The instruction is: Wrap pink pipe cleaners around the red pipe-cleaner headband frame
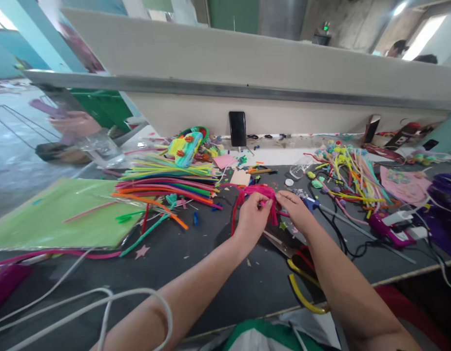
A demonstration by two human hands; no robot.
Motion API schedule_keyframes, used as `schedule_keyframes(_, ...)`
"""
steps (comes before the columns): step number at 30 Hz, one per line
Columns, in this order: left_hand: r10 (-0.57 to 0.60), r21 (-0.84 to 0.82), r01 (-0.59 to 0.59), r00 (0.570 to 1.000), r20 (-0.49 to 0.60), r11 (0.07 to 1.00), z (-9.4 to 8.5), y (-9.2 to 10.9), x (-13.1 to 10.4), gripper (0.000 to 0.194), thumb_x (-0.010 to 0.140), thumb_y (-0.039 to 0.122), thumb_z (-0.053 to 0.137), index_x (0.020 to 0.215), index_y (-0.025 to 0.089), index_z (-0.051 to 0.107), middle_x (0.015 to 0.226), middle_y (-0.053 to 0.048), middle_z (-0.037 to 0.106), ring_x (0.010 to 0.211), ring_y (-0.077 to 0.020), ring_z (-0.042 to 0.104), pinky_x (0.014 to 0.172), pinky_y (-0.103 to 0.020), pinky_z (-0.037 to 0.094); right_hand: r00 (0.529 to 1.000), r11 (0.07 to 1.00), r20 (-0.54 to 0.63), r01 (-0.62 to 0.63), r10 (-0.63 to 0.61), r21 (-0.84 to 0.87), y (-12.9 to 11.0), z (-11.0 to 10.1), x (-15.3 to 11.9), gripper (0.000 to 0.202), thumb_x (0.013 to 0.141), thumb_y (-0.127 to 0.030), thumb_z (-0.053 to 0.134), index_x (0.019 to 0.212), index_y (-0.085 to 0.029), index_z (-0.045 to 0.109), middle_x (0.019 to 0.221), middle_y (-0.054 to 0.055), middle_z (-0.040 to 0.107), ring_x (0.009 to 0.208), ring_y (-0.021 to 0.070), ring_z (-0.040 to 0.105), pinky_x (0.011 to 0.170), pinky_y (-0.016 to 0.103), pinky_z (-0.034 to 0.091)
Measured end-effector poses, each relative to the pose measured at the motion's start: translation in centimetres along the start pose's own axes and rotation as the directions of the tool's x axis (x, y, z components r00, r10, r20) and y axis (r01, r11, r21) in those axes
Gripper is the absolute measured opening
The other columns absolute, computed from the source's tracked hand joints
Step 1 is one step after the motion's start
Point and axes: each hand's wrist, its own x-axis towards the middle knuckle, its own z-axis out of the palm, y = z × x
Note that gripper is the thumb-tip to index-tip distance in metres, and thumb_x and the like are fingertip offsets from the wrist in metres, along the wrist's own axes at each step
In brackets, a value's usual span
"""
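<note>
Both my hands meet over the middle of the dark table. A bundle of bright pink and red fuzzy stems lies between and behind them. My left hand is closed, its fingers pinching part of the pink bundle. On the bundle's right side, my right hand has its fingers together against the pink stems; the fingertips are partly hidden. One red stem hangs down left of my left hand. Below the hands lie scissors with their blades pointing up and left.
Colourful stems are piled at left beside a green sheet. A phone leans on the back wall. More stems, a purple power strip and cables lie at right. Yellow-handled pliers rest near the front edge.
</note>
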Motion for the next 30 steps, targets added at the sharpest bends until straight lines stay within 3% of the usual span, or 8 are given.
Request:
schedule_keyframes(6,-0.002,0.088,-0.004,0.998,0.068,0.996,0.2,-0.8,0.0,0.012,0.081,0.024,0.057,0.079,0.015,0.065,0.07,-0.001,0.063,0.06,-0.0104,0.051,0.06,-0.023,0.038,0.999,0.993,-0.005,-0.042,0.042,-0.108,1.2,-0.5,0.4,0.04,0.082,-0.055,0.054,0.066,-0.019,0.051,0.058,-0.004,0.037,0.057,0.0109,0.033,0.054,0.025,0.026)
schedule_keyframes(10,-0.009,0.083,0.003,0.997,0.075,0.997,0.1,-1.1,0.2,0.016,0.081,0.026,0.055,0.078,0.016,0.067,0.068,0.0,0.062,0.06,-0.0103,0.05,0.059,-0.022,0.038,1.0,0.991,-0.03,0.005,-0.009,-0.137,1.8,-0.5,0.7,0.037,0.083,-0.051,0.054,0.065,-0.019,0.049,0.058,-0.005,0.035,0.057,0.0109,0.032,0.055,0.025,0.026)
schedule_keyframes(13,-0.126,-0.059,0.131,0.989,0.082,0.99,0.3,-1.2,0.2,0.014,0.077,0.027,0.059,0.075,0.015,0.065,0.061,0.001,0.058,0.055,-0.0093,0.048,0.054,-0.021,0.037,0.998,0.981,-0.022,0.056,-0.061,-0.185,1.9,-0.4,0.7,0.035,0.084,-0.046,0.053,0.063,-0.019,0.046,0.06,-0.004,0.035,0.059,0.0112,0.033,0.057,0.025,0.027)
schedule_keyframes(15,-0.291,-0.265,0.317,0.947,0.134,0.911,0.5,-1.1,0.2,0.012,0.074,0.027,0.062,0.071,0.015,0.061,0.056,0.003,0.053,0.049,-0.0085,0.047,0.05,-0.021,0.037,0.994,0.97,-0.011,0.102,-0.107,-0.221,1.8,-0.2,0.8,0.033,0.084,-0.042,0.053,0.062,-0.019,0.045,0.062,-0.004,0.036,0.061,0.0116,0.035,0.059,0.025,0.028)
schedule_keyframes(18,-0.474,-0.487,0.53,0.846,0.246,0.694,0.7,-1.0,0.1,0.016,0.068,0.024,0.067,0.069,0.015,0.055,0.053,0.005,0.051,0.044,-0.0081,0.047,0.045,-0.02,0.037,0.987,0.955,-0.003,0.152,-0.158,-0.255,1.5,-0.1,0.8,0.032,0.084,-0.038,0.053,0.06,-0.019,0.043,0.064,-0.003,0.036,0.063,0.012,0.036,0.061,0.026,0.029)
schedule_keyframes(24,-0.553,-0.507,0.656,0.751,0.361,0.56,0.7,-1.7,0.3,0.01,0.067,0.013,0.064,0.066,0.014,0.054,0.05,0.004,0.052,0.04,-0.0082,0.047,0.042,-0.021,0.039,0.984,0.955,0.003,0.176,-0.181,-0.239,1.4,0.0,0.8,0.029,0.083,-0.035,0.055,0.06,-0.018,0.046,0.066,-0.002,0.039,0.064,0.0124,0.038,0.063,0.026,0.03)
schedule_keyframes(26,-0.547,-0.517,0.667,0.741,0.389,0.536,0.7,-1.8,0.3,0.01,0.068,0.013,0.064,0.068,0.014,0.055,0.052,0.003,0.055,0.043,-0.0096,0.051,0.046,-0.023,0.045,0.99,0.969,0.007,0.14,-0.141,-0.203,1.6,0.0,0.8,0.03,0.082,-0.037,0.056,0.061,-0.018,0.047,0.065,-0.003,0.039,0.063,0.012,0.037,0.061,0.026,0.029)
schedule_keyframes(30,-0.479,-0.549,0.628,0.777,0.409,0.551,-0.1,-1.1,-0.1,0.013,0.071,0.017,0.067,0.076,0.013,0.056,0.061,0.001,0.059,0.051,-0.0099,0.056,0.055,-0.025,0.05,1.0,0.996,0.02,0.015,-0.013,-0.09,2.0,-0.1,0.7,0.033,0.083,-0.044,0.055,0.064,-0.019,0.045,0.059,-0.005,0.033,0.057,0.0106,0.029,0.055,0.025,0.024)
